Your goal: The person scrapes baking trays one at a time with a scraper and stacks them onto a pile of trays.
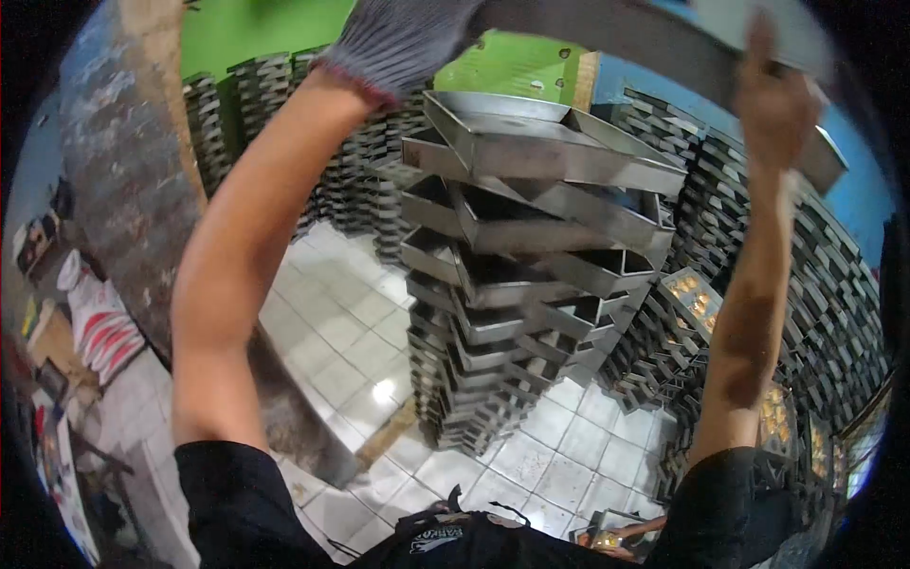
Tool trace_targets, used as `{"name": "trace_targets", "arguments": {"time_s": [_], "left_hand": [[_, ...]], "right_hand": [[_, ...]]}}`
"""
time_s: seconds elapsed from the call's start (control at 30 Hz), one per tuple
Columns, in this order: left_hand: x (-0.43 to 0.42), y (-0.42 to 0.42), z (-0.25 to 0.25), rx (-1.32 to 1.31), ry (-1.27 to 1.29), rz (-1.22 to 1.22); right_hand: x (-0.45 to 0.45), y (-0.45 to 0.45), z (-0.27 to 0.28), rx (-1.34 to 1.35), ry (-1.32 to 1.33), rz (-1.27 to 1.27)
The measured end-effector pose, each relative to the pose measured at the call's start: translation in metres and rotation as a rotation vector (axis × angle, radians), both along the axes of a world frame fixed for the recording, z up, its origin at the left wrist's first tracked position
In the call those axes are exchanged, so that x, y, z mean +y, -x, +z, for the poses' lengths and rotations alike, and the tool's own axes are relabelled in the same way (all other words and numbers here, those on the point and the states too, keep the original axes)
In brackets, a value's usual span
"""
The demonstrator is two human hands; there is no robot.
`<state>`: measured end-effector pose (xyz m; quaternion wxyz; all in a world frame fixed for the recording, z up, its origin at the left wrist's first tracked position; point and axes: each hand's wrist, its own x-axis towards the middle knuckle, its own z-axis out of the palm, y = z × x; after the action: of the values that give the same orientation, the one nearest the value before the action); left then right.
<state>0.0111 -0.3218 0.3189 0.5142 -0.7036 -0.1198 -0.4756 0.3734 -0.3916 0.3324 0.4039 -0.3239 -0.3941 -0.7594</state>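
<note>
My left hand [403, 43], in a grey knitted glove with a red cuff edge, is raised at the top and holds the end of a metal baking tray [607, 38]. Its fingers are partly hidden and cut off by the frame. My bare right hand [782, 109] is up at the tray's other end, smeared by motion. Its fingers close around a pale flat piece [711, 14] whose kind I cannot make out. Below both hands stands a tall stack of metal trays [569, 156], laid crosswise on one another.
More tray stacks [796, 256] line the right wall and the back left [351, 152]. Some trays [692, 299] at right hold small golden pieces. A worn slab [133, 142] rises at left, near a white-and-red sack [100, 327]. Another person's hand [616, 552] shows at the bottom.
</note>
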Motion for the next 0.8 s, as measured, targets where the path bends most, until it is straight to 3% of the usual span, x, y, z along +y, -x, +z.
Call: {"name": "trace_targets", "arguments": {"time_s": [0.03, 0.07, 0.1, 0.17, 0.27, 0.43, 0.8], "left_hand": [[0.031, 0.013, -0.007, -0.064, 0.120, 0.067], [0.073, 0.025, -0.017, -0.057, 0.111, 0.053], [0.120, 0.035, -0.027, -0.039, 0.070, 0.026], [0.190, 0.044, -0.053, -0.015, 0.023, -0.023], [0.253, 0.048, -0.075, -0.003, 0.104, -0.065], [0.290, 0.054, -0.099, 0.020, 0.303, 0.081], [0.301, 0.042, -0.102, 0.045, 0.321, 0.046]], "right_hand": [[0.015, 0.037, -0.019, 0.201, 0.297, 0.287], [0.038, 0.062, -0.020, -0.053, 0.119, 0.172], [0.057, 0.073, -0.034, 0.084, 0.339, 0.208], [0.094, 0.100, -0.049, -0.016, 0.296, 0.310], [0.145, 0.104, -0.072, -0.023, 0.437, 0.337], [0.179, 0.112, -0.096, 0.059, 0.589, 0.350], [0.185, 0.101, -0.098, 0.176, 0.606, 0.345]]}}
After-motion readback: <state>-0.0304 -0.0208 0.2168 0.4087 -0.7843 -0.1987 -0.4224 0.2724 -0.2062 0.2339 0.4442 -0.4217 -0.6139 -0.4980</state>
